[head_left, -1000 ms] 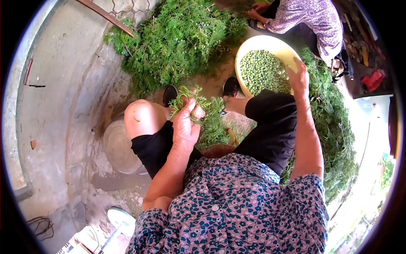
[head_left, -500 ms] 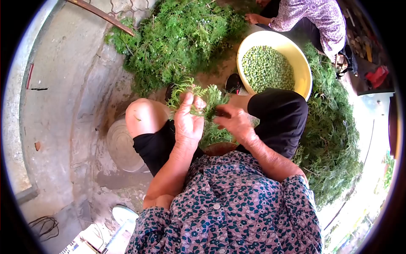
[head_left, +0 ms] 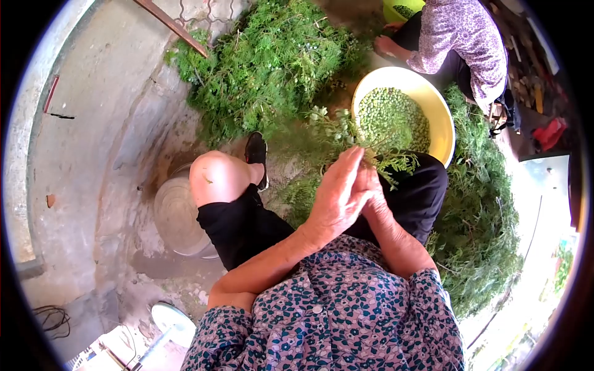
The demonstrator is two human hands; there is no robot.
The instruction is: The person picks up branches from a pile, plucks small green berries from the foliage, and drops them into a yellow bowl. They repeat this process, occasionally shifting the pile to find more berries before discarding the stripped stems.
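Note:
My left hand [head_left: 337, 201] and my right hand [head_left: 371, 185] are close together above my right thigh, beside the near rim of the yellow basin. Leafy evergreen sprigs [head_left: 335, 128] with pale green cones stick out beyond my fingertips. My left fingers are pressed together along the stems, partly covering my right hand, whose fingers are closed around the foliage. Small green cones fill the bottom of the yellow basin [head_left: 440, 120], and some foliage overlaps them in view. The exact grip on the stems is hidden.
A large heap of cut evergreen branches [head_left: 278, 68] lies ahead, with another pile [head_left: 476, 229] along the right. A co-worker in a patterned shirt [head_left: 464, 43] sits beyond the basin, near a green-yellow tub [head_left: 391, 13]. A round metal lid [head_left: 179, 213] is by my left leg.
Both hands have come together and moved right, toward the basin, carrying the sprigs. Earlier they were apart between my knees. The view has shifted slightly, showing the far tub.

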